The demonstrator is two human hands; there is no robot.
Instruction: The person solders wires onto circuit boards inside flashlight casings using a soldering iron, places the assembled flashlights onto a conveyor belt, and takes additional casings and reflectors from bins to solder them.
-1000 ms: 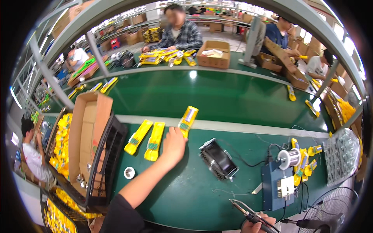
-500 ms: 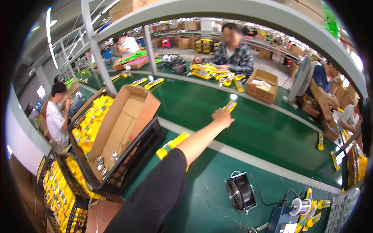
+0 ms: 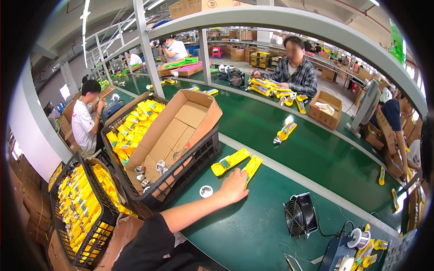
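Left hand (image 3: pixel 233 186) is seen in the head view with fingers bent over the near part of a yellow casing (image 3: pixel 254 167) on the green bench (image 3: pixel 253 226); whether the casing is gripped or only touched cannot be told. Just to the left of it, a second yellow casing (image 3: pixel 235 159) is laid, with a small green board (image 3: pixel 225 163) set in it. To the left of the wrist, a small white dish (image 3: pixel 206 191) is placed. At the left, a cardboard box (image 3: pixel 181 124) is held tilted in a black crate (image 3: pixel 203 156), beside heaped yellow parts (image 3: pixel 135 126). Farther off, a yellow piece (image 3: pixel 287 131) is carried on the green belt (image 3: pixel 253 113). On the right, a black fan (image 3: pixel 300 216) is stood, with a wire spool (image 3: pixel 358 238) placed beyond it.
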